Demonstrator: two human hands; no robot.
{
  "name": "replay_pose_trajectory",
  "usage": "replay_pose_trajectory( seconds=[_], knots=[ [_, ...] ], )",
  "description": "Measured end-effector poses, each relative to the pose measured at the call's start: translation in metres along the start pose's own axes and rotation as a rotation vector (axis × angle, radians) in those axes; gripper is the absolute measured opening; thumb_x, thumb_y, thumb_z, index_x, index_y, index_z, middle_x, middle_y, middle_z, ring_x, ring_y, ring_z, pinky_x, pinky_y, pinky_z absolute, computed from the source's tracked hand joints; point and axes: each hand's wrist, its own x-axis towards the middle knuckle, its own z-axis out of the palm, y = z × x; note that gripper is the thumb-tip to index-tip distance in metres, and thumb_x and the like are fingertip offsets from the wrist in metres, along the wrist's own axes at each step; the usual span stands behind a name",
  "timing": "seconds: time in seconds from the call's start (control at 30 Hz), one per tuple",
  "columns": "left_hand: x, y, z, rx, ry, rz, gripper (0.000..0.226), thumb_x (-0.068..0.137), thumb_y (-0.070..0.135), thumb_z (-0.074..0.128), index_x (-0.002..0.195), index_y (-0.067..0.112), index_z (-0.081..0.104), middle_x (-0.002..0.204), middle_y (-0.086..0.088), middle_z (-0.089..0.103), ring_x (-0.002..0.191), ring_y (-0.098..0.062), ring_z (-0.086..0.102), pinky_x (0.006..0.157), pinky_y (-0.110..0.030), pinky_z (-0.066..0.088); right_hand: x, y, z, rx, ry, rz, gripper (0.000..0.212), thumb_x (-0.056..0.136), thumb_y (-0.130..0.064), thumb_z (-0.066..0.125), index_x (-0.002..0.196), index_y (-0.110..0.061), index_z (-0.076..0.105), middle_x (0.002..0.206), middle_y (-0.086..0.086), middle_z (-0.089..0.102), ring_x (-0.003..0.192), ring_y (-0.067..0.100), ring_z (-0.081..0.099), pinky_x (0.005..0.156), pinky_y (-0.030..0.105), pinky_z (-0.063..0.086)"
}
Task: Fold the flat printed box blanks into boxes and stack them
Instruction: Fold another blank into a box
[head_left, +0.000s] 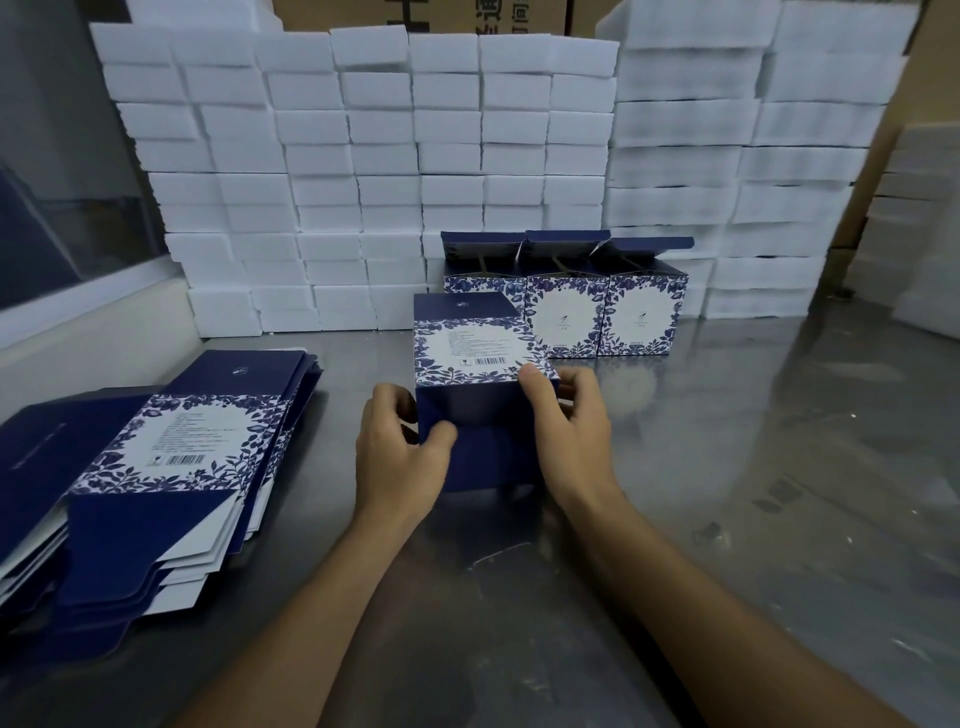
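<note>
Both hands grip a half-folded blue floral box (480, 374) at the middle of the steel table (753, 467): the left hand (400, 457) curls round its left edge with the thumb pressing the dark flap, and the right hand (571, 421) pinches its right corner. Far left lies a pile of flat box blanks (150, 478). Behind the held box, a row of folded boxes (608, 312) stands with lids open against stacked white foam blocks (363, 171)

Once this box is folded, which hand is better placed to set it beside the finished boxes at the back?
Probably the right hand. It grips the box in progress on the side nearer the finished boxes, which stand behind and to the right. The left hand is nearer the flat blanks.
</note>
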Motion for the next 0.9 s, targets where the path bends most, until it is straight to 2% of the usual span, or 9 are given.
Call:
replay_pose_trajectory(
  seconds=[0.1, 0.2, 0.27, 0.33, 0.4, 0.53, 0.73, 0.83, 0.9],
  knots=[
    [0.002, 0.003, -0.006, -0.267, -0.010, 0.037, 0.023, 0.063, 0.018, 0.052, 0.082, 0.006, 0.057, 0.078, -0.003, 0.060, 0.073, -0.015, 0.054, 0.061, -0.026, 0.041, 0.002, 0.002, -0.003, 0.013, 0.056, -0.022, 0.038, 0.068, -0.064, 0.058, 0.094, -0.037, 0.058, 0.095, -0.015, 0.065, 0.080, -0.012, 0.058, 0.065, 0.007, 0.043],
    [0.004, 0.003, -0.010, -0.354, 0.027, -0.030, 0.017, 0.070, 0.014, 0.047, 0.075, 0.011, 0.063, 0.071, 0.005, 0.064, 0.072, -0.012, 0.059, 0.063, -0.023, 0.043, 0.005, 0.004, -0.005, 0.062, 0.100, -0.026, 0.028, 0.069, -0.055, 0.057, 0.093, -0.041, 0.061, 0.092, -0.015, 0.067, 0.081, -0.005, 0.059, 0.073, 0.018, 0.046],
    [0.004, 0.001, -0.005, -0.259, 0.070, -0.036, 0.021, 0.082, 0.003, 0.051, 0.074, 0.019, 0.062, 0.069, 0.013, 0.064, 0.071, -0.008, 0.059, 0.061, -0.017, 0.045, 0.005, 0.005, -0.004, 0.075, 0.122, -0.035, 0.025, 0.070, -0.051, 0.057, 0.092, -0.041, 0.062, 0.089, -0.017, 0.068, 0.081, -0.001, 0.060, 0.075, 0.023, 0.047],
    [0.005, -0.002, 0.003, -0.196, 0.095, -0.075, 0.031, 0.088, -0.004, 0.052, 0.083, 0.026, 0.059, 0.079, 0.016, 0.064, 0.074, -0.003, 0.058, 0.057, -0.015, 0.045, 0.004, 0.004, -0.003, 0.080, 0.143, -0.055, 0.020, 0.072, -0.045, 0.056, 0.090, -0.039, 0.062, 0.086, -0.021, 0.067, 0.079, -0.003, 0.059, 0.074, 0.021, 0.045],
    [0.007, -0.006, 0.009, -0.208, 0.072, -0.164, 0.028, 0.094, 0.003, 0.051, 0.093, 0.031, 0.054, 0.098, 0.010, 0.063, 0.083, -0.009, 0.060, 0.059, -0.020, 0.046, 0.004, 0.003, -0.003, 0.085, 0.149, -0.065, 0.019, 0.075, -0.035, 0.055, 0.093, -0.035, 0.062, 0.089, -0.015, 0.067, 0.080, 0.001, 0.059, 0.074, 0.026, 0.047],
    [0.009, -0.008, 0.011, -0.240, 0.043, -0.210, 0.026, 0.097, 0.007, 0.047, 0.096, 0.033, 0.050, 0.106, 0.004, 0.064, 0.089, -0.017, 0.063, 0.078, -0.038, 0.053, 0.004, -0.001, -0.005, 0.096, 0.125, -0.104, 0.024, 0.076, -0.022, 0.051, 0.097, -0.027, 0.061, 0.093, -0.005, 0.066, 0.082, 0.008, 0.059, 0.075, 0.031, 0.049],
    [0.008, -0.008, 0.003, -0.313, 0.023, -0.166, 0.049, 0.088, -0.007, 0.056, 0.102, 0.040, 0.047, 0.111, 0.014, 0.060, 0.097, -0.003, 0.063, 0.077, -0.027, 0.054, 0.004, 0.004, -0.010, -0.020, 0.004, -0.082, 0.035, 0.076, -0.021, 0.050, 0.110, -0.030, 0.055, 0.108, -0.003, 0.065, 0.096, 0.015, 0.062, 0.080, 0.041, 0.056],
    [0.006, -0.009, 0.002, -0.230, -0.018, -0.093, 0.058, 0.084, -0.011, 0.057, 0.101, 0.041, 0.040, 0.112, 0.019, 0.055, 0.097, -0.002, 0.061, 0.071, -0.018, 0.049, 0.005, 0.006, -0.011, -0.074, -0.039, -0.066, 0.041, 0.073, -0.021, 0.051, 0.111, -0.036, 0.049, 0.111, -0.006, 0.064, 0.101, 0.016, 0.064, 0.078, 0.034, 0.056],
    [0.004, -0.010, 0.003, -0.183, -0.030, -0.068, 0.060, 0.082, -0.012, 0.059, 0.101, 0.042, 0.039, 0.112, 0.023, 0.052, 0.096, 0.005, 0.059, 0.066, -0.011, 0.048, 0.005, 0.010, -0.012, -0.131, -0.043, -0.063, 0.043, 0.071, -0.017, 0.056, 0.110, -0.034, 0.046, 0.111, -0.006, 0.061, 0.102, 0.010, 0.062, 0.077, 0.025, 0.052]
  ],
)
